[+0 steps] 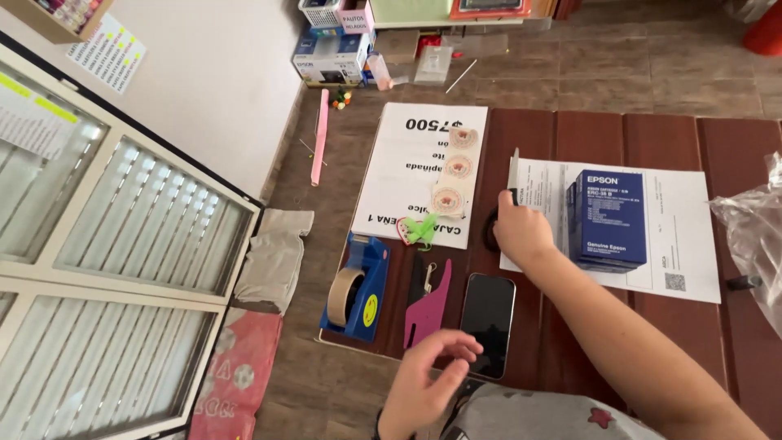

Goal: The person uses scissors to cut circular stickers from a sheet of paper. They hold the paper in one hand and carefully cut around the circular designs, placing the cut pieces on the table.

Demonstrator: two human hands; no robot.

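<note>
My right hand (521, 232) is closed around the black handles of a pair of scissors (514, 167). Their blades point away from me along the left edge of a white printed sheet (684, 244). A dark blue box (609, 218) stands on that sheet, just right of the hand. My left hand (428, 379) hovers with fingers apart and nothing in it, near the front edge of the dark red wooden table (529, 130). It is close to a black phone (487, 314) and a magenta card cut-out (429, 303).
A white poster (415, 175) with three round stickers and a green paper shape lies at the table's left. A blue tape dispenser (358, 285) sits in front of it. A clear plastic bag (753, 232) is at the right edge. Boxes and a pink strip lie on the floor beyond.
</note>
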